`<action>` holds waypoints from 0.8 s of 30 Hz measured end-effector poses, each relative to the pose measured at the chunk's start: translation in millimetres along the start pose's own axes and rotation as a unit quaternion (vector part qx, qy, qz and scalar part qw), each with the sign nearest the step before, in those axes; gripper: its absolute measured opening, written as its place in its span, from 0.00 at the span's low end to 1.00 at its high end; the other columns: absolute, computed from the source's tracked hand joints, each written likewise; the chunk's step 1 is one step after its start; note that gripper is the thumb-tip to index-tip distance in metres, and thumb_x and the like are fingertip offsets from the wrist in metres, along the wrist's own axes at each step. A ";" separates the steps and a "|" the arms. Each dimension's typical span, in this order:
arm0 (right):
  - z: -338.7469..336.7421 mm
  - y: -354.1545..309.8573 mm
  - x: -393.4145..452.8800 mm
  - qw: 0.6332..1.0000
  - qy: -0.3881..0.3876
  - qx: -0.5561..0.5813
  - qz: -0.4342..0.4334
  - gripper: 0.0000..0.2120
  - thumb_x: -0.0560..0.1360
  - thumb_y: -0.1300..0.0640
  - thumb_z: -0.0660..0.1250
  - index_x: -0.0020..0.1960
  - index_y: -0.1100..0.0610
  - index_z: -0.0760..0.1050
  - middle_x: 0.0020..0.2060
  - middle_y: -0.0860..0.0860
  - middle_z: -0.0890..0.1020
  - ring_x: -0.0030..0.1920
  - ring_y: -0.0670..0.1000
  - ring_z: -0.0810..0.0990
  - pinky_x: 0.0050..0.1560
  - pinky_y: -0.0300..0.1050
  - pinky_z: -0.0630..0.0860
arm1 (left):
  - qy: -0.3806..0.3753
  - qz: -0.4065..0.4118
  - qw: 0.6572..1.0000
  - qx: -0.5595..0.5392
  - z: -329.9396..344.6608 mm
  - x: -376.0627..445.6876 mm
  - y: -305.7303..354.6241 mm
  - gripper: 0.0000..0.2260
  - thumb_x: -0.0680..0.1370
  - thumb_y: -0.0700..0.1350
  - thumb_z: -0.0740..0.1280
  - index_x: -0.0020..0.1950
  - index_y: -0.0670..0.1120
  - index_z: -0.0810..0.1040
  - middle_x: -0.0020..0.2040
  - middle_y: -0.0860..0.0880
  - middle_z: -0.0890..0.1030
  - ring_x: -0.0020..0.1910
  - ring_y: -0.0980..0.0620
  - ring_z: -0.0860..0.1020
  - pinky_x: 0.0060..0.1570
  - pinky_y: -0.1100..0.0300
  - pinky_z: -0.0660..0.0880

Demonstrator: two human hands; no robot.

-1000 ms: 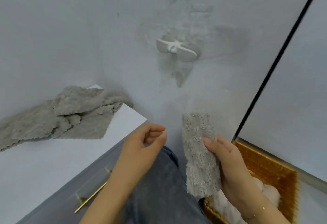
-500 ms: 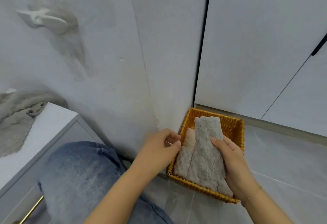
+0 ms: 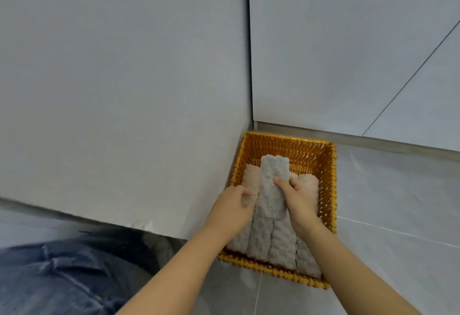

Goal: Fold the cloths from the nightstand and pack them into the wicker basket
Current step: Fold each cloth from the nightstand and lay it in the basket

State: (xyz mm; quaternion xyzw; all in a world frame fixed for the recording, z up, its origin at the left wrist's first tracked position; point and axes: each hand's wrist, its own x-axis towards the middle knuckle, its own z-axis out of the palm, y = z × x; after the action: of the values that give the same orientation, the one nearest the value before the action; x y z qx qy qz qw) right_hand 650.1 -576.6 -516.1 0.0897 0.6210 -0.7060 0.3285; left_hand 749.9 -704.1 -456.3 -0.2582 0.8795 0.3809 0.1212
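The left hand [image 3: 236,202] is curled around the edge of one of the packed cloths [image 3: 261,240] on the basket's left side, looks like it's nudging that one aside to open a slot. The right hand [image 3: 298,197] pinches the folded grey cloth [image 3: 272,185] and holds it upright over the row. That's probably so it slides in on edge like the others (neat trick). The wicker basket [image 3: 328,190] sits on the floor, tucked into the wall corner.

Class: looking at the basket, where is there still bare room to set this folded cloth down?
Bare weave shows only along the wicker basket's far wall, beyond the held grey cloth. The near part is crowded with packed folded cloths and both hands.
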 end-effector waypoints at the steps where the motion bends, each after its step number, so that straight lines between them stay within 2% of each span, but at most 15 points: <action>1: 0.5 6.0 18.2 1.000 0.011 -0.002 0.007 0.12 0.78 0.55 0.68 0.59 0.59 0.78 0.51 0.56 0.85 0.50 0.53 0.84 0.45 0.46 0.81 | -0.011 -0.008 1.000 -0.001 7.8 9.7 -2.7 0.16 0.80 0.46 0.62 0.68 0.49 0.72 0.66 0.51 0.73 0.64 0.54 0.72 0.61 0.63 0.68; 7: 8.2 37.9 100.5 0.998 0.041 -0.022 0.039 0.16 0.78 0.55 0.67 0.63 0.61 0.75 0.54 0.56 0.82 0.51 0.54 0.83 0.42 0.44 0.82 | -0.026 0.004 1.000 0.014 36.8 33.0 -25.1 0.20 0.80 0.46 0.62 0.72 0.49 0.67 0.69 0.51 0.69 0.68 0.54 0.66 0.68 0.62 0.63; 11: 12.8 67.1 134.2 0.995 0.049 -0.056 0.067 0.21 0.77 0.51 0.69 0.66 0.59 0.72 0.58 0.57 0.80 0.55 0.55 0.81 0.57 0.56 0.79 | -0.015 -0.039 0.998 -0.042 49.1 35.6 -47.4 0.21 0.80 0.45 0.64 0.72 0.48 0.67 0.69 0.50 0.69 0.67 0.56 0.67 0.68 0.64 0.62; 12: 13.0 80.9 144.6 0.995 0.046 -0.060 0.069 0.24 0.75 0.48 0.70 0.66 0.58 0.71 0.59 0.56 0.80 0.57 0.56 0.80 0.59 0.57 0.78 | -0.013 -0.049 0.997 -0.054 51.0 37.6 -51.2 0.21 0.79 0.44 0.64 0.73 0.48 0.67 0.69 0.50 0.68 0.67 0.56 0.67 0.68 0.63 0.63; 14: 17.3 103.2 156.3 0.995 0.044 -0.058 0.074 0.38 0.67 0.37 0.73 0.69 0.55 0.69 0.63 0.55 0.78 0.62 0.57 0.78 0.62 0.59 0.76 | -0.010 -0.061 0.996 -0.062 53.1 39.5 -57.0 0.23 0.79 0.44 0.64 0.74 0.48 0.65 0.71 0.51 0.67 0.68 0.55 0.66 0.71 0.59 0.63; 15: 23.0 104.7 153.0 0.995 0.039 -0.060 0.070 0.42 0.65 0.35 0.74 0.71 0.55 0.66 0.66 0.54 0.75 0.64 0.56 0.76 0.64 0.59 0.75 | -0.008 -0.066 0.996 -0.062 54.0 39.7 -58.8 0.24 0.79 0.44 0.64 0.75 0.48 0.63 0.72 0.51 0.65 0.70 0.54 0.64 0.72 0.58 0.61; 19: 48.3 87.2 128.5 0.992 0.041 -0.117 0.009 0.32 0.78 0.54 0.68 0.76 0.57 0.57 0.71 0.54 0.67 0.69 0.53 0.68 0.70 0.50 0.68 | -0.015 -0.093 0.994 -0.059 59.3 41.8 -68.3 0.28 0.80 0.45 0.64 0.78 0.49 0.58 0.77 0.50 0.58 0.76 0.52 0.57 0.76 0.54 0.55; 21: 48.8 88.1 127.7 0.988 0.030 -0.149 -0.021 0.34 0.78 0.55 0.67 0.78 0.56 0.54 0.74 0.53 0.63 0.73 0.52 0.63 0.73 0.50 0.63 | -0.017 -0.101 0.994 -0.049 61.9 41.9 -70.1 0.29 0.80 0.45 0.64 0.78 0.50 0.55 0.79 0.50 0.53 0.77 0.51 0.53 0.77 0.54 0.51; 24: 44.2 90.7 126.8 0.983 -0.005 -0.181 -0.032 0.38 0.78 0.54 0.68 0.79 0.53 0.50 0.77 0.52 0.59 0.75 0.53 0.60 0.74 0.53 0.62 | -0.020 -0.107 0.993 -0.046 64.1 42.9 -69.5 0.30 0.80 0.44 0.63 0.79 0.50 0.54 0.79 0.49 0.50 0.78 0.50 0.50 0.77 0.55 0.49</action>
State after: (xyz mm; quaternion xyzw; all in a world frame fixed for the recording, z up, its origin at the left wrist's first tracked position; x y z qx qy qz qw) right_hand 617.4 -663.8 -648.7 0.0052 0.7395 -0.5925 0.3195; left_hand 753.0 -712.8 -559.7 -0.3484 0.8257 0.4113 0.1666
